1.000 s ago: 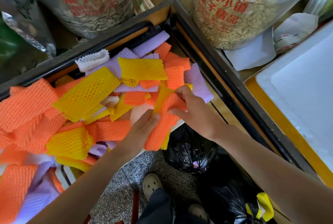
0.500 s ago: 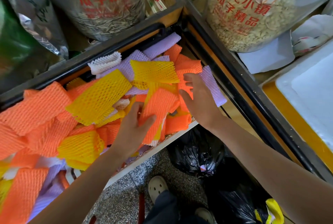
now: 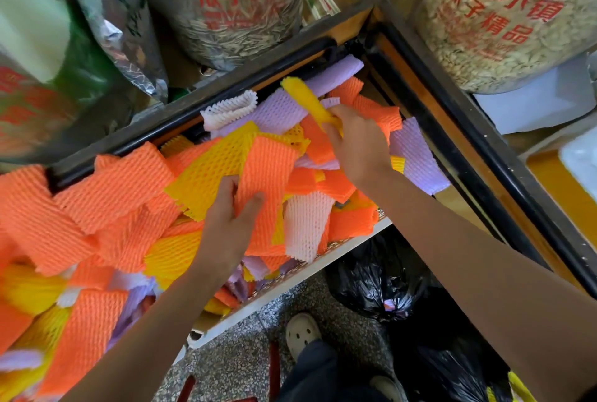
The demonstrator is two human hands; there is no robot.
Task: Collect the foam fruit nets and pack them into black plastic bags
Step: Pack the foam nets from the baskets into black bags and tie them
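Gathering looks to be the step in hand: both hands are down among the foam nets (image 3: 106, 207), which lie heaped across a shelf (image 3: 300, 275) in orange, yellow, lilac and white. The left hand (image 3: 226, 227) pinches a flat orange net (image 3: 268, 175) near its lower edge, thumb on one side and fingers (image 3: 227, 188) on the other, with a yellow piece just beside it that may be in the same pinch; I cannot tell. The right hand (image 3: 361, 146) reaches toward the back corner, its fingers curled round a yellow net (image 3: 303, 94) that stands up out of the fist, slightly rolled.

Below the shelf's front edge, on the speckled floor (image 3: 232, 363), sits a black plastic bag (image 3: 378, 285) with a little lilac showing in it, and a second bag (image 3: 452, 369) lies nearer the right arm.

These nets look very light, soft and springy. They should crush easily and puff back, so a loose handful will likely spill. Their open mesh gives plenty of purchase and probably snags on neighbouring pieces. Taking several flat ones stacked together, gripped across the middle or one short edge, seems the surest hold, and pressing them down once inside the bag should save room.
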